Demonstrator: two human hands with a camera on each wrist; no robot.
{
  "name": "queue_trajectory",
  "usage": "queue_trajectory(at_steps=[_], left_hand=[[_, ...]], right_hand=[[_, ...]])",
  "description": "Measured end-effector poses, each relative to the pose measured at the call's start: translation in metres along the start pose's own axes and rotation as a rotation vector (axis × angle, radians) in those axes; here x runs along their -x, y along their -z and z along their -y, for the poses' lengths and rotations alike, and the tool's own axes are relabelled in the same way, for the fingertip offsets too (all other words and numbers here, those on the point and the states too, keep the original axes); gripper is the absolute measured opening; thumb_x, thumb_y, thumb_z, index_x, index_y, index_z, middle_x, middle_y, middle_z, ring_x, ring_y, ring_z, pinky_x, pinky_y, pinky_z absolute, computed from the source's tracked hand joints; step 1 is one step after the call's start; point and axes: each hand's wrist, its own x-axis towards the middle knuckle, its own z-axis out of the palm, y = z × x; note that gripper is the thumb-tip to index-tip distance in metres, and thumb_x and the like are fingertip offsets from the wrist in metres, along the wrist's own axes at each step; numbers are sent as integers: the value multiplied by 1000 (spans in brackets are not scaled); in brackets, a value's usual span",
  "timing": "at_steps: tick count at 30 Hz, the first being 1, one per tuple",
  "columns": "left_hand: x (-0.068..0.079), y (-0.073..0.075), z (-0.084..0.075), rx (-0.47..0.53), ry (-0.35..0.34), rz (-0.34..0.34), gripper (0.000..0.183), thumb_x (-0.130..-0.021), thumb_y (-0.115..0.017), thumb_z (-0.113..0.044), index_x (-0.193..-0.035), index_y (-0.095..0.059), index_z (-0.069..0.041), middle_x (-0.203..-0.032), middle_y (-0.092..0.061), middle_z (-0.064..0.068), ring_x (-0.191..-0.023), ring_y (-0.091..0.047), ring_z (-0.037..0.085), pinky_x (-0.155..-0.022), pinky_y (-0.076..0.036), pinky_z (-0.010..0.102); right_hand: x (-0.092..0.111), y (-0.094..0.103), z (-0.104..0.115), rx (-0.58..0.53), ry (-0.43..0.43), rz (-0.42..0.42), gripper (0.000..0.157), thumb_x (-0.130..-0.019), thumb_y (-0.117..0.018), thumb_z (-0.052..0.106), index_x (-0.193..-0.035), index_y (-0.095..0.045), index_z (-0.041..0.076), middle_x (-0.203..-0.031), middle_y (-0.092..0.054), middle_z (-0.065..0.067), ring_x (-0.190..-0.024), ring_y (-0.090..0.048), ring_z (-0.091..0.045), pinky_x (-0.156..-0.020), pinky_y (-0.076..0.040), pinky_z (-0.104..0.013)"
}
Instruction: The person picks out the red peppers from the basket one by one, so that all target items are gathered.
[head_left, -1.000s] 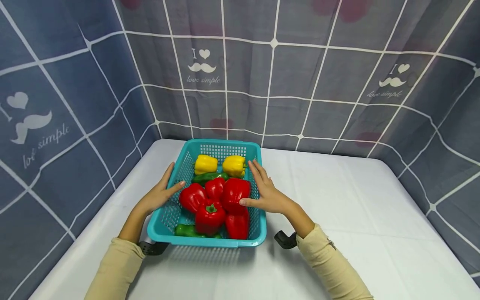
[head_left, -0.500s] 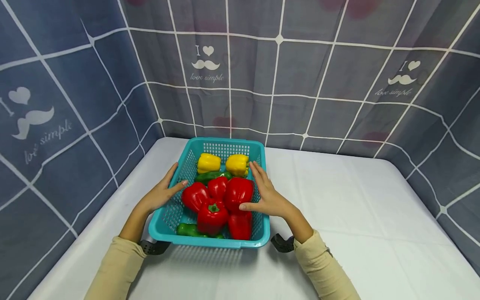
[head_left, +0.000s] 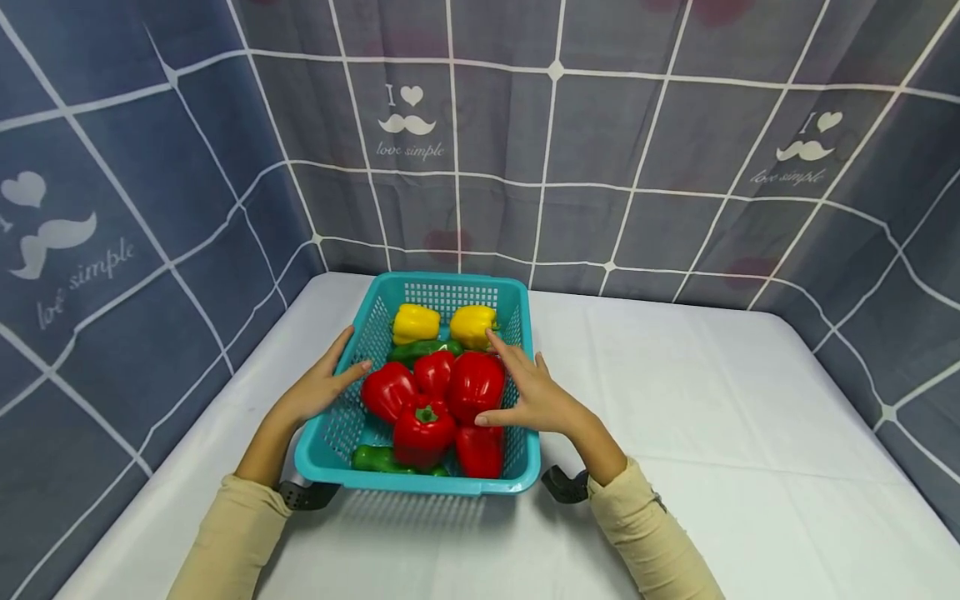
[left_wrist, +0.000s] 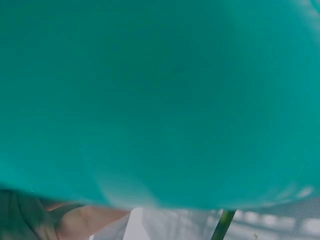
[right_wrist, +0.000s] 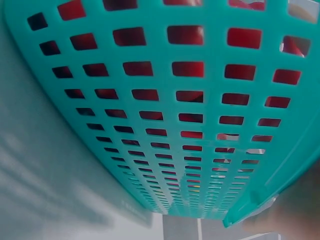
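Note:
A teal plastic basket (head_left: 397, 482) with perforated walls sits on the white table. Inside it lie several red bell peppers (head_left: 424, 435) and two yellow bell peppers (head_left: 415, 324). My left hand (head_left: 318, 390) rests at the basket's left rim, thumb stretched over the inside, fingers straight along the outer side. My right hand (head_left: 534, 398) lies over the right rim. Its thumb reaches across the red peppers and its forefinger extends toward the right yellow bell pepper (head_left: 472, 326); whether they touch is unclear. The basket's wall (right_wrist: 165, 90) fills much of the right wrist view.
Two long green vegetables (head_left: 381, 459) lie in the basket, partly hidden by peppers. White cloth covers the table (head_left: 675, 400), which extends right of the basket. Dark checked curtains (head_left: 495, 125) hang behind and on both sides. Teal plastic (left_wrist: 160, 100) blocks most of the left wrist view.
My right forefinger has swung inward from the right rim toward the yellow bell pepper, spreading from the other fingers. The left hand and the basket stay nearly the same; the head view shifts slightly.

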Motion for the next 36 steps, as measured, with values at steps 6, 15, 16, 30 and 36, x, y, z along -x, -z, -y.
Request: queue_trajectory(at_steps=[6, 15, 16, 30, 36], left_hand=[[-1, 0, 0, -14, -1, -2, 81, -92, -46, -37, -147, 10, -16, -152, 4, 20, -124, -29, 54, -73, -51, 52], [0, 0, 1, -21, -4, -3, 80, -93, -46, -38, -147, 8, -14, -152, 2, 21, -124, -29, 53, -73, -51, 53], [-1, 0, 1, -22, -4, -4, 80, -93, -46, -38, -147, 8, -14, -152, 2, 21, -124, -29, 53, -73, -51, 53], [-1, 0, 1, -38, -2, -10, 80, -93, -46, -38, -147, 8, -14, -152, 2, 21, -127, -24, 52, -78, -48, 56], [-1, 0, 1, -33, -3, -7, 80, -93, -45, -38, -147, 8, -14, -152, 2, 21, -127, -25, 52, -77, -49, 55]], right_hand=[[-1, 0, -1, 23, -2, 8, 102, -71, -73, 42, -148, -9, 24, -150, -25, -3, -137, -21, -31, -106, 4, -62], [-3, 0, -2, 19, 14, -5, 97, -70, -74, 41, -146, -19, 20, -140, -39, -9, -130, -32, -27, -105, 0, -64], [-3, 0, -2, 19, 17, -9, 96, -70, -74, 41, -146, -20, 19, -138, -40, -9, -129, -33, -27, -105, -1, -64], [-4, 1, -1, 17, 14, -34, 83, -68, -77, 38, -137, -37, 16, -125, -47, -9, -118, -40, -23, -105, -17, -59], [-3, 4, -1, 17, 20, -48, 84, -67, -78, 37, -137, -38, 14, -125, -47, -9, -118, -41, -24, -107, -12, -60]])
